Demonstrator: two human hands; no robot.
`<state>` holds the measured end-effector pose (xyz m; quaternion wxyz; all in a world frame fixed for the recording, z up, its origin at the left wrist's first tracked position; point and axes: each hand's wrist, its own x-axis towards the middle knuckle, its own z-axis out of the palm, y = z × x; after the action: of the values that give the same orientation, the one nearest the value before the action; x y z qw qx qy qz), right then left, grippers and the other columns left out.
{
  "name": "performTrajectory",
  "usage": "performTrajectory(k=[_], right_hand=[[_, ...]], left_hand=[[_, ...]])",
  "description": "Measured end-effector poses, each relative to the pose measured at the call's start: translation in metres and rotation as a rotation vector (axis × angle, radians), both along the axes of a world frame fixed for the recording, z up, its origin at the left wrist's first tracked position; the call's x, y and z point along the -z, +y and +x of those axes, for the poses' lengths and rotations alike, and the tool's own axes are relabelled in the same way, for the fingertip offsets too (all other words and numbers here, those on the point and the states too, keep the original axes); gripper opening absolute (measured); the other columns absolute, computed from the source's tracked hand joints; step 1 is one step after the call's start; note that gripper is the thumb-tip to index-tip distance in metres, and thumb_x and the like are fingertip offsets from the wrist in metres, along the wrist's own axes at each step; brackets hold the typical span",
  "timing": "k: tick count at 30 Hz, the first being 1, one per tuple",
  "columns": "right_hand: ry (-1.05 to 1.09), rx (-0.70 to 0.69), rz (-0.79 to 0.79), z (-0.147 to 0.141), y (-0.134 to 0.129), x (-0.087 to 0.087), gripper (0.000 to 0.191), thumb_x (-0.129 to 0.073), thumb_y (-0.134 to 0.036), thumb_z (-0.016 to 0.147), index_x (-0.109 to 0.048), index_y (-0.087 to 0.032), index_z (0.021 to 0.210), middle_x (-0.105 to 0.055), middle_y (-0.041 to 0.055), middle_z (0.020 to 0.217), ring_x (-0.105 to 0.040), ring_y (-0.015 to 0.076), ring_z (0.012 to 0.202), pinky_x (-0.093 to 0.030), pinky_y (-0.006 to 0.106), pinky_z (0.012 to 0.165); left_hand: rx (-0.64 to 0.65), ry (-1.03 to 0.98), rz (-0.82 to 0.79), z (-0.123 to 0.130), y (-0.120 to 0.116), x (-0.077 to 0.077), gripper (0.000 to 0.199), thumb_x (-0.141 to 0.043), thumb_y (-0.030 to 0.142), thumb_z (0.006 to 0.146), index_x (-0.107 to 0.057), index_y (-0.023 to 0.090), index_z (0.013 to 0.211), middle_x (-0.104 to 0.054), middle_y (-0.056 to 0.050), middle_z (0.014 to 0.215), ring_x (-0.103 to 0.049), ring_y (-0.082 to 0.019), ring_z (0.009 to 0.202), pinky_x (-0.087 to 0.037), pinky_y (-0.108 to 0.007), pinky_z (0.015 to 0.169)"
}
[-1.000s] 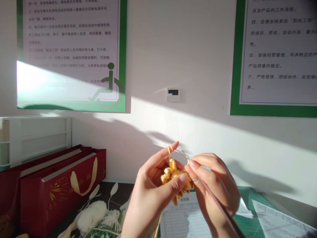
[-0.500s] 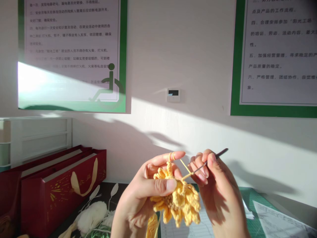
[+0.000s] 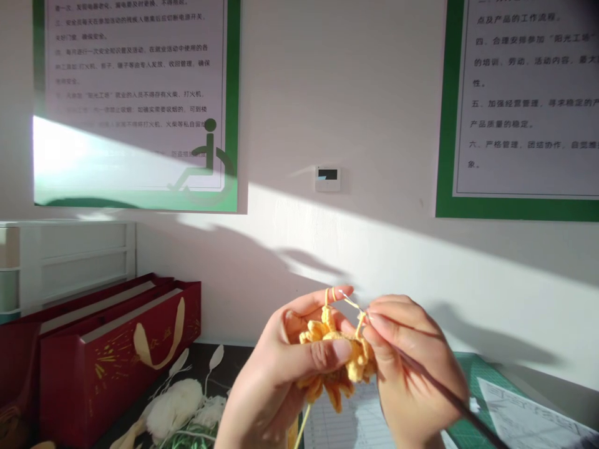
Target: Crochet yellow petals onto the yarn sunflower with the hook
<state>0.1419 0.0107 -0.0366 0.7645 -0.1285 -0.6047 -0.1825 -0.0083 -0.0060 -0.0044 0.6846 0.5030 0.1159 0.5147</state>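
My left hand (image 3: 285,362) pinches a yellow crocheted flower (image 3: 358,365) between thumb and fingers. Yellow yarn (image 3: 326,298) loops round its raised index finger and runs across to the hook. In my right hand (image 3: 414,362) is a crochet hook (image 3: 435,381) with a dark handle, gripped near its thin metal end. The hook's tip points up and left, close to my left index fingertip, with yarn lying along it. A strand also hangs from below the flower. My fingers hide part of the petals.
Red gift bags (image 3: 126,355) with a cream ribbon handle stand at the left, before a white drawer unit (image 3: 88,249). White yarn (image 3: 174,408) lies nearby. Printed papers (image 3: 528,415) rest on a green cutting mat (image 3: 468,365). Posters and a small control panel (image 3: 327,179) are on the wall.
My right hand has turned, so the hook's handle now slants down to the right and its tip points up-left. The flower has tilted and shifted slightly right with my left hand.
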Motion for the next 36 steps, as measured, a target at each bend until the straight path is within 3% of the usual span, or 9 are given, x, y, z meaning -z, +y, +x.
performTrajectory(k=[4,12,16,19,22,24,26,30,36], right_hand=[[0.211,-0.393,-0.203,-0.003,-0.001,-0.004,0.011,-0.06,-0.017,0.1,-0.069,-0.023,0.095,-0.064,-0.0005,0.075,-0.063,0.0152,0.068,-0.053,0.03,0.061],[0.237,-0.941,-0.6,-0.002,-0.001,-0.015,0.032,-0.064,-0.041,0.098,-0.055,-0.022,0.074,-0.045,-0.0052,0.059,-0.041,0.0105,0.051,-0.041,0.024,0.049],[0.207,-0.763,-0.58,-0.004,0.0,-0.008,0.021,-0.07,-0.036,0.096,-0.057,-0.025,0.084,-0.061,-0.0032,0.071,-0.059,0.0131,0.059,-0.051,0.025,0.053],[0.074,-0.285,-0.301,0.002,0.0,-0.002,0.013,-0.069,-0.015,0.093,-0.064,-0.026,0.09,-0.069,-0.0005,0.082,-0.068,0.0154,0.07,-0.057,0.027,0.059],[-0.091,0.059,-0.044,0.01,0.001,0.001,0.03,-0.07,0.0,0.086,-0.072,-0.026,0.101,-0.074,0.0016,0.087,-0.071,0.0199,0.08,-0.06,0.034,0.069],[-0.136,0.006,0.007,0.012,0.003,0.002,0.035,-0.072,-0.001,0.086,-0.073,-0.027,0.109,-0.074,0.0018,0.089,-0.071,0.0219,0.085,-0.061,0.038,0.073],[-0.085,-0.194,-0.035,0.009,0.003,0.002,0.028,-0.07,-0.007,0.091,-0.072,-0.027,0.111,-0.074,0.0021,0.088,-0.071,0.0219,0.086,-0.06,0.039,0.072],[0.026,-0.519,-0.199,-0.002,0.001,-0.003,0.003,-0.071,-0.023,0.096,-0.07,-0.025,0.096,-0.069,0.0009,0.08,-0.067,0.0171,0.073,-0.055,0.031,0.06],[0.165,-0.738,-0.291,-0.001,0.001,-0.011,0.014,-0.066,-0.032,0.099,-0.065,-0.023,0.088,-0.057,-0.003,0.064,-0.055,0.0134,0.06,-0.048,0.027,0.058]], left_hand=[[0.034,0.037,0.013,-0.01,0.005,-0.002,0.056,-0.093,0.017,0.068,-0.081,0.019,0.122,-0.074,-0.005,0.086,-0.071,-0.019,0.076,-0.057,-0.028,0.073],[0.038,0.027,0.049,-0.012,0.009,0.0,0.05,-0.094,0.017,0.066,-0.084,0.018,0.115,-0.074,-0.003,0.082,-0.07,-0.017,0.07,-0.055,-0.026,0.065],[-0.087,-0.002,0.113,-0.002,0.002,0.003,0.052,-0.091,0.015,0.073,-0.078,0.023,0.123,-0.076,-0.004,0.086,-0.072,-0.018,0.07,-0.056,-0.028,0.064],[-0.102,-0.018,0.139,0.003,0.001,0.004,0.033,-0.092,0.014,0.072,-0.075,0.02,0.1,-0.073,-0.001,0.085,-0.069,-0.016,0.066,-0.054,-0.026,0.061],[-0.035,-0.013,0.158,0.005,0.005,0.004,0.035,-0.094,0.016,0.07,-0.061,0.018,0.082,-0.07,-0.002,0.081,-0.065,-0.015,0.064,-0.051,-0.025,0.058],[0.029,0.006,0.155,0.004,0.008,0.004,0.035,-0.093,0.019,0.07,-0.061,0.017,0.084,-0.068,-0.003,0.078,-0.064,-0.015,0.065,-0.051,-0.025,0.06],[0.084,0.011,0.131,0.002,0.011,0.005,0.035,-0.093,0.019,0.068,-0.063,0.016,0.087,-0.066,-0.003,0.078,-0.063,-0.015,0.067,-0.051,-0.024,0.062],[0.137,-0.003,0.09,0.0,0.011,0.007,0.037,-0.094,0.019,0.066,-0.063,0.016,0.087,-0.066,-0.005,0.082,-0.061,-0.013,0.071,-0.05,-0.024,0.069],[0.178,0.074,0.104,-0.008,0.012,0.005,0.034,-0.093,0.023,0.066,-0.066,0.015,0.087,-0.065,-0.006,0.08,-0.06,-0.013,0.066,-0.05,-0.024,0.063]])
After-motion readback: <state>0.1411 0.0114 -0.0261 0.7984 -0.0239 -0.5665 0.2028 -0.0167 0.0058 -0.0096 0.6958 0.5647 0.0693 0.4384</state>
